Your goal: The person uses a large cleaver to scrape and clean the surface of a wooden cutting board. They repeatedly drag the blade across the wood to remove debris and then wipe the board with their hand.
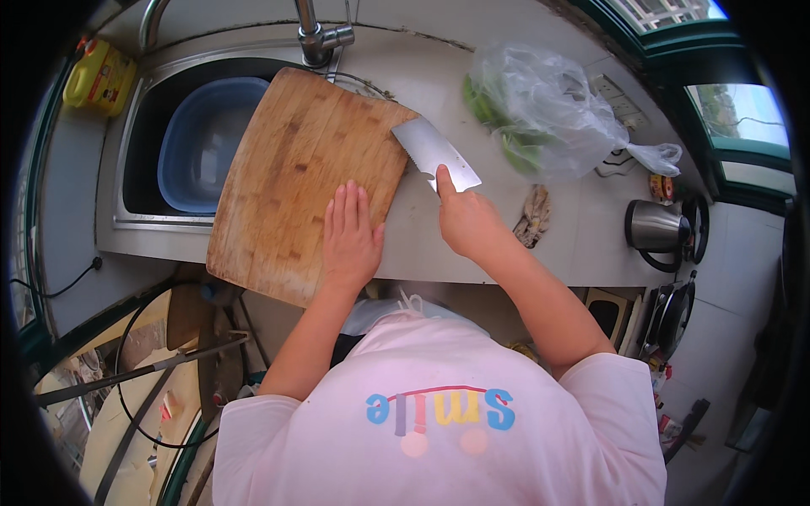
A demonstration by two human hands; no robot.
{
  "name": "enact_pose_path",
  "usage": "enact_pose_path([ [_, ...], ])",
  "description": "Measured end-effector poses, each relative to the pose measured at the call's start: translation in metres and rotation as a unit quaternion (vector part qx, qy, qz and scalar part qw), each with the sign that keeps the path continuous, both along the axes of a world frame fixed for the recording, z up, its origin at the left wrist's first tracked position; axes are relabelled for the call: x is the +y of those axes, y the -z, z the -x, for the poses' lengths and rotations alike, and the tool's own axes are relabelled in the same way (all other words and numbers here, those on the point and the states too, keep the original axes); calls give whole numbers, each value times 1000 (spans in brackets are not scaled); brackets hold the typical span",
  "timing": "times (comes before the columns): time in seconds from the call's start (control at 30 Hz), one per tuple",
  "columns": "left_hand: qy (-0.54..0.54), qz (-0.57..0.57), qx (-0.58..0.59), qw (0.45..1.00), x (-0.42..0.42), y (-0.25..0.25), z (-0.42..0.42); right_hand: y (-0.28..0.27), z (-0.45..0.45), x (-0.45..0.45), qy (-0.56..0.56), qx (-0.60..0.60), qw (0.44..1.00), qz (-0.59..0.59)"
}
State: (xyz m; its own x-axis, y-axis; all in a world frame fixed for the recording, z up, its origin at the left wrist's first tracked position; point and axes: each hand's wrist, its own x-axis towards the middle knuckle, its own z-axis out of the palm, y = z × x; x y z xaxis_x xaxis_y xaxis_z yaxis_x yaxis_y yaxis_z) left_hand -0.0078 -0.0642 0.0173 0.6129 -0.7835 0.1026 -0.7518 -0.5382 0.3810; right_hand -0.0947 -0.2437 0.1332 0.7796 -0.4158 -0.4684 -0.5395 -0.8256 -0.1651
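A worn wooden cutting board (297,171) lies at a slant on the countertop, its left side reaching over the sink. Flat on the board's lower right part rests my left hand (352,234), palm down with the fingers lying side by side, holding nothing. My right hand (465,215) grips a cleaver (443,155) by its handle, which the fingers hide, with the index finger stretched along the blade's near end. The wide steel blade has a serrated stretch on its left edge. Its far corner overlaps the board's right edge; touching or hovering, I cannot tell.
A blue plastic basin (212,152) sits in the sink (142,126) under the faucet (316,41). Right of the cleaver lie a clear plastic bag (550,107) of green vegetables and a crumpled cloth (535,216). An electric kettle (658,226) stands far right, a yellow jug (101,79) far left.
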Motion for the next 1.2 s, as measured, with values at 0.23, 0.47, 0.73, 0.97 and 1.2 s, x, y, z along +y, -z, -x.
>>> enact_pose_path([
  [0.23,2,8,-5,1000,-1,0,0,9,-7,-10,-1,-46,999,0],
  [0.47,13,-2,-21,1000,-2,-5,-1,3,-1,-13,-11,0,1000,-8],
  [0.73,4,7,-5,1000,-3,-2,0,-1,-6,-22,-12,-10,999,-27],
  [0.97,6,7,-23,1000,-3,-2,0,-13,5,-26,-41,24,998,-33],
  [1.2,0,3,-17,1000,-3,1,-1,-17,-6,-35,-54,23,998,-29],
])
